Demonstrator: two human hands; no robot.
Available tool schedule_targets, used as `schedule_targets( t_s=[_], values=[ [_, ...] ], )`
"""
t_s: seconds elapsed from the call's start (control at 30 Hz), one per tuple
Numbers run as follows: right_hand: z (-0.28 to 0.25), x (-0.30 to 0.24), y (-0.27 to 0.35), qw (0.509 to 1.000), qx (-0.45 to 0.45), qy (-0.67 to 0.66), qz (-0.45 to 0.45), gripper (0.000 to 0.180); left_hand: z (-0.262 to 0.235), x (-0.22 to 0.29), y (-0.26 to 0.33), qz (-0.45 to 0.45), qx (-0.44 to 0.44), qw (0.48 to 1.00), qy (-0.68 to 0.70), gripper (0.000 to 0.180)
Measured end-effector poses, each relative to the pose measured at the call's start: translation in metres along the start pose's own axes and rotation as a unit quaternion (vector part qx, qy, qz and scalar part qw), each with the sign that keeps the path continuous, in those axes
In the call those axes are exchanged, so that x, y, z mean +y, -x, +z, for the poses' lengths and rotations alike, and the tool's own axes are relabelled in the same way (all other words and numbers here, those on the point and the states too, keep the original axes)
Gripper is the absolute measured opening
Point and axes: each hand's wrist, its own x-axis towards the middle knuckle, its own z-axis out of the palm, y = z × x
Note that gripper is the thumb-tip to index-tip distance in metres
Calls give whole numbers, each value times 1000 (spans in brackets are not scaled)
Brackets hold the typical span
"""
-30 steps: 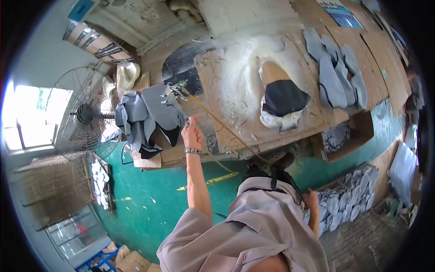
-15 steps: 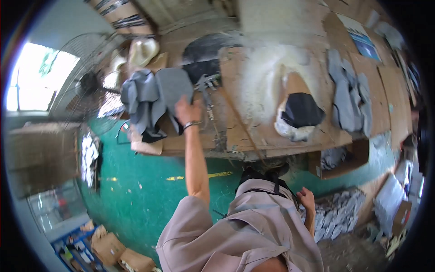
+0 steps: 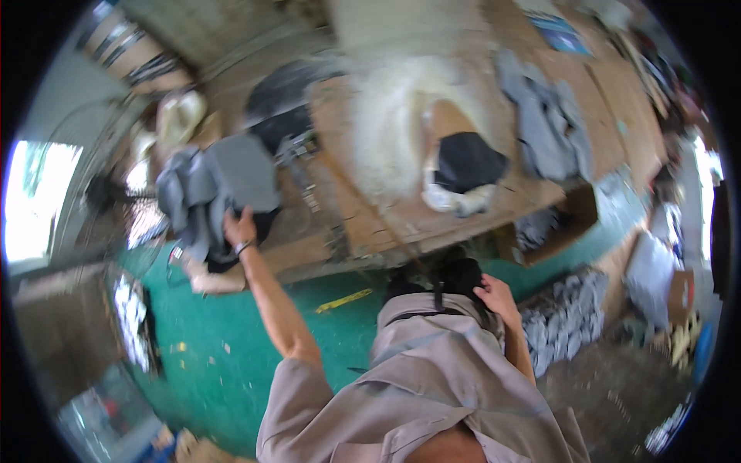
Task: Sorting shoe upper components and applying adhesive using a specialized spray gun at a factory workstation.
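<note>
At the near left of the workbench, my left hand has its fingers closed at the lower edge of a flat grey fabric piece. Other grey fabric pieces lie crumpled in the same pile, just left of it. To the pile's right rests a metal tool that looks like a spray gun. My right hand hangs beside my hip, fingers loosely bent and apart, with nothing in it. Further right on the bench sits a tan, pointed form with a black piece over its near end.
More grey fabric pieces lie on the right of the cardboard-covered bench. Below stand an open cardboard box and a stack of grey pieces. A wire fan is at the left. Green floor shows behind my left arm.
My left hand has moved from the top of the flat grey piece to its lower edge. My right hand has come up beside my hip. The whole view has swung right.
</note>
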Motion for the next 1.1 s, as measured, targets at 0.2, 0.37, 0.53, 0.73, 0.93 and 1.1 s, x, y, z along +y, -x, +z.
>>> schedule_targets(
  t_s=[0.2,0.37,0.53,0.73,0.93,1.1],
  values=[
    [-21,-72,-21,992,-22,37,-116,62,-109,102,63,89,66,959,259,90],
    [-57,-192,-16,945,-47,-15,-323,69,-191,190,149,78,-41,890,447,81],
    [-88,-292,30,842,0,-51,-538,86,-222,258,224,122,-139,808,559,73],
    [-104,-277,16,806,-10,-155,-571,31,-215,336,272,156,-230,654,704,71],
    [-136,-244,-16,769,-158,-532,-319,19,-106,320,245,-13,-240,718,654,68],
    [-181,-236,-36,699,-138,-675,-193,20,-10,281,304,-140,-434,703,546,71]
  ],
)
